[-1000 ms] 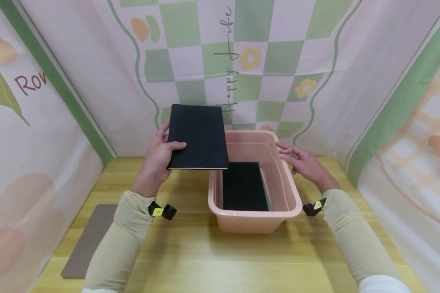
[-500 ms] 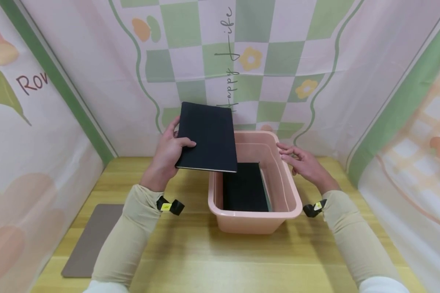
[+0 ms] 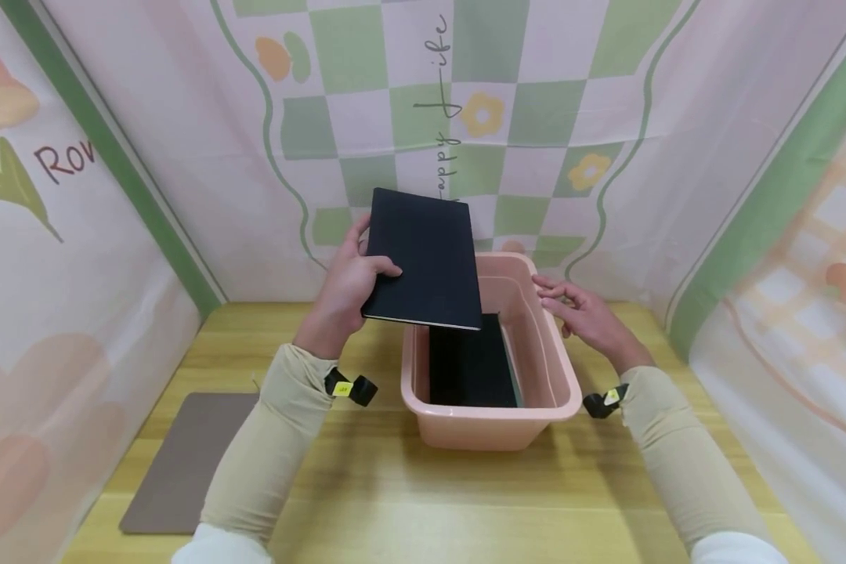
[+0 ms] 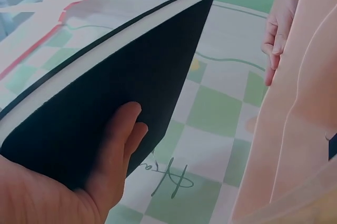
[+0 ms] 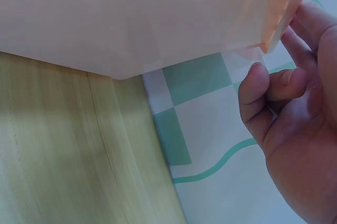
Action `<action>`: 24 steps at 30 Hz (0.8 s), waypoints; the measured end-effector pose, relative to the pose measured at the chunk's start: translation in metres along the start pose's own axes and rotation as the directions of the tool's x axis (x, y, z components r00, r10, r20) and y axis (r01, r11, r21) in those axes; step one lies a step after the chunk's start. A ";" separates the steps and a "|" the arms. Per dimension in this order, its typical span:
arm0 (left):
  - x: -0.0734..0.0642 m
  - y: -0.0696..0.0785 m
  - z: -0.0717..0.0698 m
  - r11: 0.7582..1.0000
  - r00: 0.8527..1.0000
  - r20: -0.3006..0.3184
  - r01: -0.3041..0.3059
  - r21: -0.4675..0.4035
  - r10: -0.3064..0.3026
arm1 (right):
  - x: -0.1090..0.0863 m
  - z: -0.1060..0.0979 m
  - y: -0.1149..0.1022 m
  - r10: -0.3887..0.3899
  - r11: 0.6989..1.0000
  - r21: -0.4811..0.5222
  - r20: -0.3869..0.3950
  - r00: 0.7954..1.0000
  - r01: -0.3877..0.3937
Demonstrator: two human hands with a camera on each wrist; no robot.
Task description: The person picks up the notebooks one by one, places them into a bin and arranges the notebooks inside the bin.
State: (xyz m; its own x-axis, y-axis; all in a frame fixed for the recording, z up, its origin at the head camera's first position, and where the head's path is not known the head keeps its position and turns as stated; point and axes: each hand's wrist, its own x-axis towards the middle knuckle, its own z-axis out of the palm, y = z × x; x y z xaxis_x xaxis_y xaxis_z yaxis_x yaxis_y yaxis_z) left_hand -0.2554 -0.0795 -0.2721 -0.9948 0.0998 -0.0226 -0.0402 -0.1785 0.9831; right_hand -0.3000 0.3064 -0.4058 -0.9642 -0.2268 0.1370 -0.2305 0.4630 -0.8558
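My left hand (image 3: 347,286) grips a black notebook (image 3: 426,254) by its left side, the thumb lying across the cover. Its pale page edges (image 4: 105,50) show in the left wrist view. Tilted, the notebook hangs over the left rear part of a pink plastic basin (image 3: 492,412). Inside the basin lies another black notebook (image 3: 468,368), with a thin greenish edge showing along its right side. At the basin's right rim, my right hand (image 3: 587,315) touches with its extended fingertips, while other fingers bend loosely below, as the right wrist view shows.
A flat grey-brown rectangular board (image 3: 183,462) lies on the wooden table (image 3: 409,501) at the left, partly covered by my left sleeve (image 3: 275,439). Patterned curtains (image 3: 352,47) close in the table at the back and both sides.
My left hand has carried the notebook to the right, over more of the basin, turning it slightly clockwise. The right hand and the basin stay where they were.
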 end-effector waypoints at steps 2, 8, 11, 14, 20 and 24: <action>0.002 0.000 0.004 1.000 1.000 -0.010 0.007 0.011 -0.007 | -0.001 0.000 0.000 0.002 1.000 0.001 -0.003 1.000 -0.002; 0.009 -0.001 0.016 0.999 1.000 -0.024 -0.001 0.041 0.002 | -0.001 0.001 -0.002 0.026 1.000 -0.001 -0.012 1.000 -0.026; 0.012 -0.002 0.020 0.999 1.000 -0.030 0.010 0.045 -0.009 | -0.001 0.001 -0.002 0.031 0.999 -0.008 -0.011 0.999 -0.031; 0.014 -0.003 0.025 0.999 0.999 -0.037 0.027 0.040 -0.025 | -0.001 0.001 -0.001 0.032 0.999 -0.012 -0.012 0.999 -0.032; 0.019 -0.008 0.034 0.998 0.998 -0.040 0.058 0.004 -0.058 | 0.000 0.001 0.000 0.020 1.000 -0.006 -0.011 1.000 -0.020; 0.021 -0.010 0.040 0.997 0.997 -0.040 0.071 -0.011 -0.071 | 0.001 0.001 0.001 -0.010 1.000 -0.015 -0.006 1.000 0.010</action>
State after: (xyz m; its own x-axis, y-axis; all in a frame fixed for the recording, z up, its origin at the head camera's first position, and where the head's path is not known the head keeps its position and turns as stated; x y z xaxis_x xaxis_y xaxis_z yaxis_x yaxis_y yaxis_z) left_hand -0.2724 -0.0362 -0.2751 -0.9923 0.0731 -0.0998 -0.1116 -0.1819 0.9770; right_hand -0.3008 0.3061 -0.4068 -0.9626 -0.2263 0.1490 -0.2424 0.4739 -0.8466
